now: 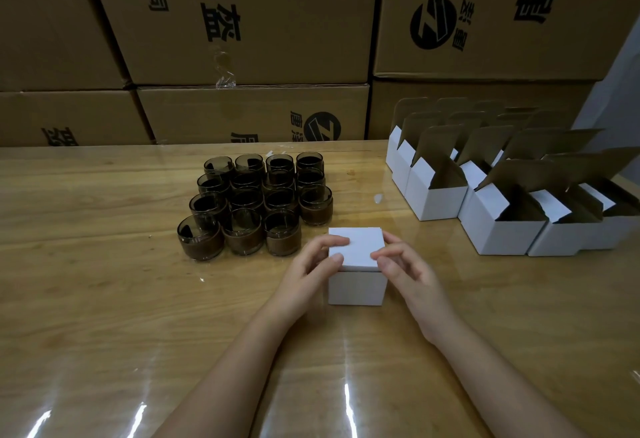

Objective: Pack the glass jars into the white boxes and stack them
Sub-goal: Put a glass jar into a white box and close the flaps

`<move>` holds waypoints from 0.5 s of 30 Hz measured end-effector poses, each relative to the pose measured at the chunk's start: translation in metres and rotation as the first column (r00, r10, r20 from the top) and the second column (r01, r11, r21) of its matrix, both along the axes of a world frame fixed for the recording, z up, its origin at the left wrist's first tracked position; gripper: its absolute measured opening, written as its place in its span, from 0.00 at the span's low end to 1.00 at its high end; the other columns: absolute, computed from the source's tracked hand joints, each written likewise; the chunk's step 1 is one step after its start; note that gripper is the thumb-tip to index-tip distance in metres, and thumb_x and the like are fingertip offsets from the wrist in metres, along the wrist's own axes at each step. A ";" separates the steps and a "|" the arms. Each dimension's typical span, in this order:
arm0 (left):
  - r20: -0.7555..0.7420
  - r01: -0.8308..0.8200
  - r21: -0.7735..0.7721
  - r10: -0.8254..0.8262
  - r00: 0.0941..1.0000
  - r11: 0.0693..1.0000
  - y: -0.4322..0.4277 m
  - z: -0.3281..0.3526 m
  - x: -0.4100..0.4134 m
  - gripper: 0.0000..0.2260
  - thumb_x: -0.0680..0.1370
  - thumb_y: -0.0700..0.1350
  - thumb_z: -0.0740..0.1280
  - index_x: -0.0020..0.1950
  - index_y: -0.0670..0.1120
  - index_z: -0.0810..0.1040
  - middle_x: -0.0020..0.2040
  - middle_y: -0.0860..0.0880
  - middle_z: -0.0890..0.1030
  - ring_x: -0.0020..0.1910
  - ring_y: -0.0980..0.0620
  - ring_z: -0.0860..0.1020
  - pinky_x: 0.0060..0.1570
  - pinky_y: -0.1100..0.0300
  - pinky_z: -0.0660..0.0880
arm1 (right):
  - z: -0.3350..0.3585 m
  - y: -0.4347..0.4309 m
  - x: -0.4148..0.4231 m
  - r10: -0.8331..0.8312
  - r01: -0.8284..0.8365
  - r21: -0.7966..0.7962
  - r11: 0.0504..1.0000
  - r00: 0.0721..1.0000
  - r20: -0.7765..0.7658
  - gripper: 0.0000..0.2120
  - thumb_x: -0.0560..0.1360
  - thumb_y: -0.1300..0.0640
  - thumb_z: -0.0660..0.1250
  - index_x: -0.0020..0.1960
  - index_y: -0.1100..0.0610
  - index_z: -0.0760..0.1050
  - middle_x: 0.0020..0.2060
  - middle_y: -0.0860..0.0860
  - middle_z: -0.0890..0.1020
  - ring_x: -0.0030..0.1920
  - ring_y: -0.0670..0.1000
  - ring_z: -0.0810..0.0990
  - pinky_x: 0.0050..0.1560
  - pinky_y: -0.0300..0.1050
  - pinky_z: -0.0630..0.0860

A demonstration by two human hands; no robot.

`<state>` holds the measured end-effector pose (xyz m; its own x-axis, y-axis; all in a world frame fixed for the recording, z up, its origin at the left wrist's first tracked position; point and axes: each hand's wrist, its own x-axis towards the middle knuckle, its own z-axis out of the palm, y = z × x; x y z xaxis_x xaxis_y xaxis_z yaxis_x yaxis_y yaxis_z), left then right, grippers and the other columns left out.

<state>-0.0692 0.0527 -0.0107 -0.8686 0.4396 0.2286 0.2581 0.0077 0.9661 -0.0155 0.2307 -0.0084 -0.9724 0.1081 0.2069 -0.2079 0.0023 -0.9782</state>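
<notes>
Closed white cardboard box (356, 285): cube-shaped, matte, lid flat and flush, upright on the glossy wood-grain table (104, 281). Grip: left hand (311, 271) and right hand (405, 268), fingertips curled onto opposite top edges of the lid, holding the box between them. Beyond the grip, leftward: smoky dark glass jars (256, 205), short, round, clustered in rows, mouths up. Beyond, rightward: open white cardboard boxes (502, 236), brown inner flaps raised. Brown corrugated cartons (242, 22) stacked behind.
</notes>
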 end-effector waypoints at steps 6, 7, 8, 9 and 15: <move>0.061 -0.003 0.001 0.003 0.998 1.000 0.000 -0.002 -0.002 0.09 0.73 0.47 0.66 0.52 0.58 0.79 0.50 0.62 0.80 0.51 0.64 0.76 0.49 0.72 0.70 | -0.001 0.000 -0.001 -0.014 0.014 0.031 0.999 1.000 0.013 0.03 0.72 0.54 0.67 0.43 0.53 0.79 0.64 0.40 0.72 0.61 0.37 0.74 0.57 0.33 0.71; 0.069 -0.002 0.008 0.001 0.998 1.000 0.000 -0.001 -0.002 0.09 0.73 0.47 0.66 0.52 0.58 0.79 0.50 0.62 0.80 0.51 0.64 0.76 0.48 0.72 0.71 | -0.001 0.000 -0.002 -0.007 0.006 0.039 0.999 1.000 0.013 0.02 0.74 0.58 0.67 0.43 0.53 0.79 0.63 0.40 0.72 0.60 0.37 0.74 0.56 0.32 0.72; 0.076 0.001 0.013 -0.002 0.997 1.000 0.000 -0.001 -0.002 0.10 0.73 0.47 0.66 0.52 0.57 0.79 0.49 0.62 0.80 0.50 0.65 0.76 0.48 0.72 0.71 | -0.001 0.000 -0.003 -0.004 0.003 0.057 0.998 1.000 0.008 0.05 0.75 0.61 0.66 0.43 0.53 0.78 0.63 0.40 0.72 0.60 0.36 0.74 0.55 0.31 0.72; 0.083 0.004 0.020 -0.006 0.997 1.000 0.000 0.000 -0.002 0.10 0.73 0.47 0.65 0.52 0.56 0.78 0.49 0.61 0.80 0.49 0.65 0.76 0.47 0.72 0.71 | -0.002 -0.001 -0.003 0.000 0.000 0.066 0.998 1.000 0.009 0.07 0.76 0.64 0.65 0.44 0.54 0.77 0.63 0.40 0.72 0.59 0.35 0.74 0.54 0.31 0.72; 0.237 0.013 0.130 -0.044 0.970 0.991 0.005 0.007 0.002 0.12 0.69 0.45 0.65 0.51 0.49 0.77 0.47 0.54 0.79 0.43 0.63 0.77 0.42 0.70 0.71 | -0.003 -0.006 -0.005 0.006 -0.012 0.071 0.997 0.996 0.091 0.12 0.79 0.62 0.59 0.47 0.47 0.76 0.53 0.36 0.75 0.52 0.37 0.74 0.49 0.32 0.70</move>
<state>-0.0670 0.0576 -0.0037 -0.8923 0.4458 0.0710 0.0179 -0.1223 0.9923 -0.0206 0.2242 -0.0111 -0.9884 0.0872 0.1246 -0.1185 0.0716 -0.9904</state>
